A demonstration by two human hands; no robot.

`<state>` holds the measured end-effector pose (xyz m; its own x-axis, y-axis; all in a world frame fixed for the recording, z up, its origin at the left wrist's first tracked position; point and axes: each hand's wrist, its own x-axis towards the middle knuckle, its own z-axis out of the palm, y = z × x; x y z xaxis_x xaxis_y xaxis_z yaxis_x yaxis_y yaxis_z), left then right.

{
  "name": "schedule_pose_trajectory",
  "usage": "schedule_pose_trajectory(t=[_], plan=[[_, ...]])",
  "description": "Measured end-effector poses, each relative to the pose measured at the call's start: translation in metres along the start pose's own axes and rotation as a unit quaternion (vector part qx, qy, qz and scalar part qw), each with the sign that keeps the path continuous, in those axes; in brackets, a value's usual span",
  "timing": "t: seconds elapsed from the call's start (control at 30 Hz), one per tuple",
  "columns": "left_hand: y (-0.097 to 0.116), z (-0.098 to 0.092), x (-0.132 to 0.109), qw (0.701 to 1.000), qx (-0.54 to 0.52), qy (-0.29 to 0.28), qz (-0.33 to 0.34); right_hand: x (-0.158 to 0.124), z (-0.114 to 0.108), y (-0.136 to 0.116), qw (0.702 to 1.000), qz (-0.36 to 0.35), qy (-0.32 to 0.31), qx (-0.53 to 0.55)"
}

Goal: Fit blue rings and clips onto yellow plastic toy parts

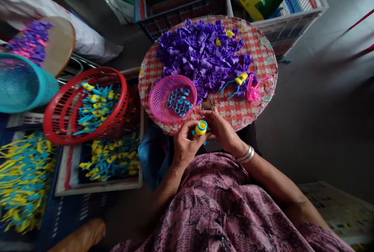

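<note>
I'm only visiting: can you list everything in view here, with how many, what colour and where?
round tabletop with checked cloth: one, red and white, centre
purple plastic pieces: a heap, uncountable, on the cloth
pink round plastic basket: one, at the cloth's near-left edge
small blue plastic rings: many, inside the pink basket
pink plastic part: one cluster, right of the heap
red round plastic basket: one, left of the tabletop
blue-and-yellow plastic pieces: many, in the red basket, more below it
teal plastic basket: one, far left
small yellow plastic cap with a blue ring: one, between both hands
silver bangles: right wrist
left hand: grips the cap
right hand: grips the cap
</note>
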<state>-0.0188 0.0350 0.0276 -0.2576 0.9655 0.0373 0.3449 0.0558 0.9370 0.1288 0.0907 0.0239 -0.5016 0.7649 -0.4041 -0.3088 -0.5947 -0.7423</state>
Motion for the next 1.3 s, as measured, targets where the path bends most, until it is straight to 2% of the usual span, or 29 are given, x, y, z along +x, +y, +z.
schedule_pose_trajectory(t=[0.17, 0.37, 0.53, 0.63, 0.73, 0.9, 0.97, 1.03, 1.17, 1.23, 1.3], plan=[[0.003, 0.000, 0.000, 0.998, -0.033, -0.001, -0.060, -0.006, -0.003, 0.009, 0.998, 0.017, 0.024, 0.062], [0.006, -0.002, 0.001, 0.987, -0.096, -0.002, -0.131, -0.009, -0.002, 0.012, 0.999, -0.003, 0.021, 0.035], [0.000, -0.004, 0.000, 0.985, -0.106, -0.033, -0.133, -0.012, -0.002, 0.011, 1.000, -0.010, 0.027, 0.009], [-0.003, -0.003, -0.002, 0.997, -0.019, -0.046, -0.065, -0.008, -0.007, 0.004, 0.998, -0.014, 0.054, -0.016], [-0.006, 0.001, -0.007, 0.990, 0.117, -0.060, 0.060, 0.002, -0.010, -0.004, 0.996, 0.022, 0.079, -0.019], [-0.015, 0.009, -0.018, 0.936, 0.248, -0.079, 0.234, 0.011, -0.007, 0.000, 0.990, 0.131, 0.060, 0.005], [-0.015, 0.011, -0.022, 0.914, 0.280, -0.074, 0.284, 0.008, -0.006, 0.003, 0.990, 0.133, 0.050, 0.010], [-0.012, 0.013, -0.024, 0.891, 0.305, -0.065, 0.331, 0.002, -0.006, 0.004, 0.994, 0.100, 0.027, 0.015], [-0.005, 0.014, -0.023, 0.863, 0.338, -0.058, 0.369, -0.006, -0.008, 0.003, 1.000, -0.001, -0.010, 0.010], [-0.006, 0.015, -0.021, 0.861, 0.345, -0.074, 0.365, -0.006, -0.009, 0.004, 1.000, -0.007, -0.012, 0.024], [-0.009, 0.015, -0.020, 0.867, 0.331, -0.097, 0.361, -0.004, -0.010, 0.008, 0.998, 0.029, -0.008, 0.049]])
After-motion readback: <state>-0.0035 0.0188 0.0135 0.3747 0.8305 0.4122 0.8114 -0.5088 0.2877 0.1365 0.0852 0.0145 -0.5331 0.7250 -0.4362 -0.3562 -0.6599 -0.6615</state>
